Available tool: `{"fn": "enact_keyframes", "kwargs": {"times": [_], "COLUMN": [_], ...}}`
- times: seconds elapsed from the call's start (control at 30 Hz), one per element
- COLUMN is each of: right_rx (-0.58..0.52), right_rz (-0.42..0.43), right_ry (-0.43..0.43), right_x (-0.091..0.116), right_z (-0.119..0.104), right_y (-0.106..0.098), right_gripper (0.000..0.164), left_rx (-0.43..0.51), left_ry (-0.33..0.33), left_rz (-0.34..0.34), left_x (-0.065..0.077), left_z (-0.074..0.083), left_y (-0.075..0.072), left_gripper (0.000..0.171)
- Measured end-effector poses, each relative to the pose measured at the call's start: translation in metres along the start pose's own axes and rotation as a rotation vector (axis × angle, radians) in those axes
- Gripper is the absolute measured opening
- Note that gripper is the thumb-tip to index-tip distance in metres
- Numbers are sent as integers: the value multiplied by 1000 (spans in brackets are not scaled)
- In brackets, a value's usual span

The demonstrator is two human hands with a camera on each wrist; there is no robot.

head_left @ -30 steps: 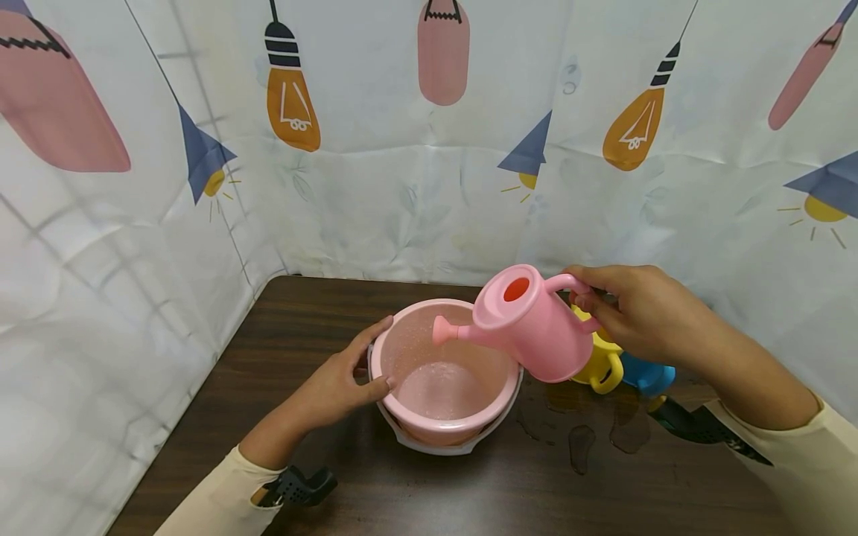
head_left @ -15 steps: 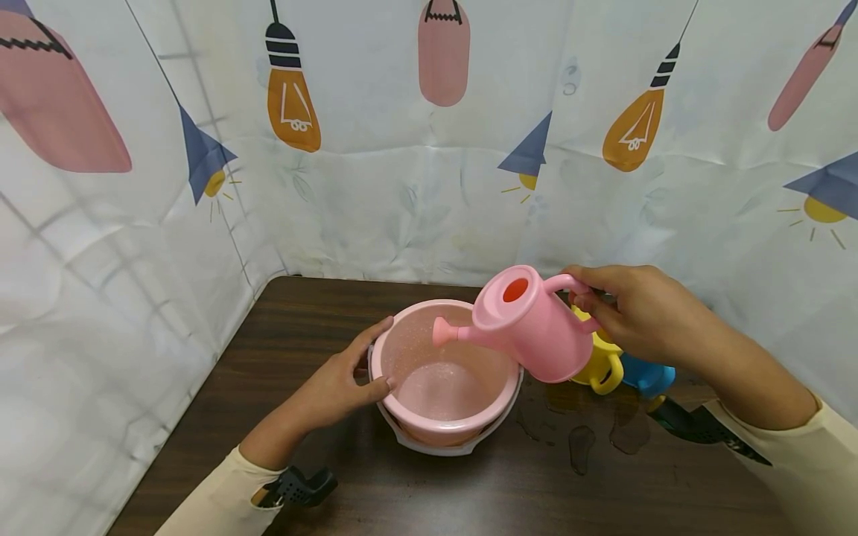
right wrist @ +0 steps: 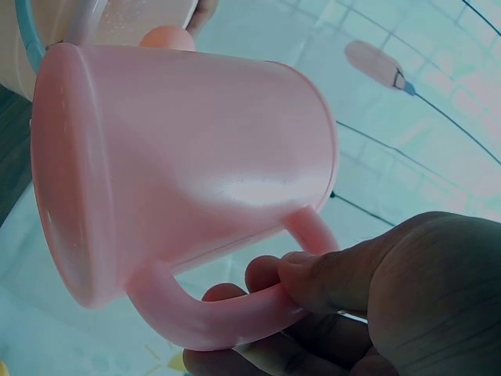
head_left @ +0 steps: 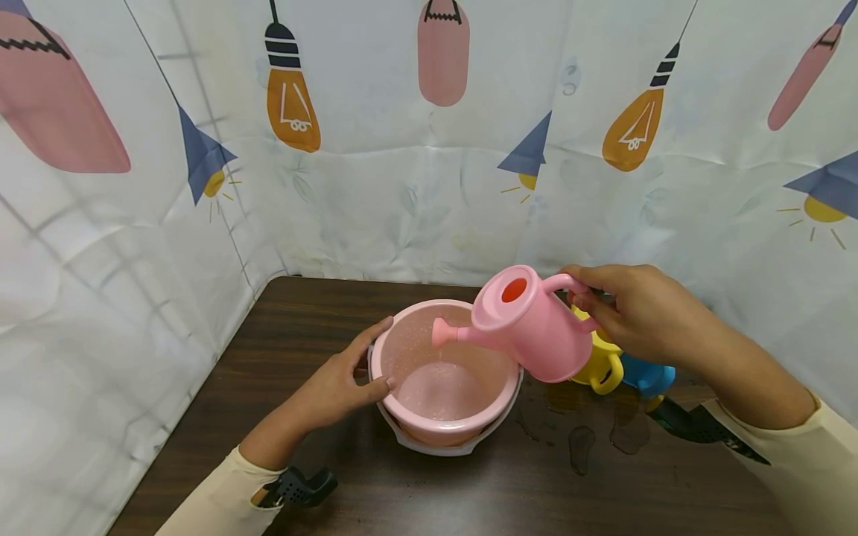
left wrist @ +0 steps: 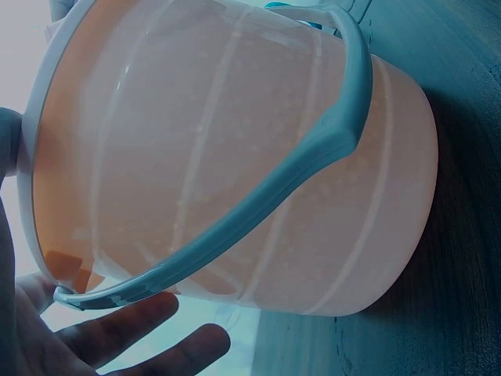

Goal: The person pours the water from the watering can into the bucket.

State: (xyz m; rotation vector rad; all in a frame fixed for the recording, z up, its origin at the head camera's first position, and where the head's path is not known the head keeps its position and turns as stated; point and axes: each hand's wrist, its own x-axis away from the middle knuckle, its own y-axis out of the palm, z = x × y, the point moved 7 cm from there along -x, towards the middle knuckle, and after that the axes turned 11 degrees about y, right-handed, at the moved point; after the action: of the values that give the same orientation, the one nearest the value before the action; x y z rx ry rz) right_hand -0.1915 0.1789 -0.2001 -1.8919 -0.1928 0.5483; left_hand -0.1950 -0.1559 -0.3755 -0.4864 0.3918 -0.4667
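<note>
My left hand holds the rim of a pink bucket, thumb over the edge and the other fingers along the outside. In the left wrist view those fingers spread beside the lowered carrying handle. The handle of a pink toy watering can is gripped by my right hand. It is tilted left, its spout head above the bucket's opening. A faint trickle seems to fall under the spout. Wet specks dot the bucket's inner wall. The right wrist view shows thumb and fingers round the can's handle.
Behind the can, partly hidden, stand a yellow cup-like thing with a handle and a blue one. Small puddles lie on the dark wooden table. A printed cloth hangs behind and at the left.
Hands, bucket and watering can stay almost still; the can tips very slightly more. The faint trickle below the spout shows more clearly now.
</note>
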Motion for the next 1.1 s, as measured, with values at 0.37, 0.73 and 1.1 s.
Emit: {"fn": "enact_keyframes", "kwargs": {"times": [0.37,0.73,1.1], "right_rx": [2,10,35], "right_rz": [7,39,97], "right_ry": [8,-11,-47], "right_x": [0,1,2], "right_z": [0,-1,-3], "right_y": [0,-1,-2], "right_gripper": [31,43,49], "left_rx": [-7,-3,-17], "left_ry": [0,0,-5], "left_rz": [5,4,3], "left_x": [0,0,0], "left_z": [1,1,0], "left_y": [0,-1,0], "left_gripper": [86,87,86]}}
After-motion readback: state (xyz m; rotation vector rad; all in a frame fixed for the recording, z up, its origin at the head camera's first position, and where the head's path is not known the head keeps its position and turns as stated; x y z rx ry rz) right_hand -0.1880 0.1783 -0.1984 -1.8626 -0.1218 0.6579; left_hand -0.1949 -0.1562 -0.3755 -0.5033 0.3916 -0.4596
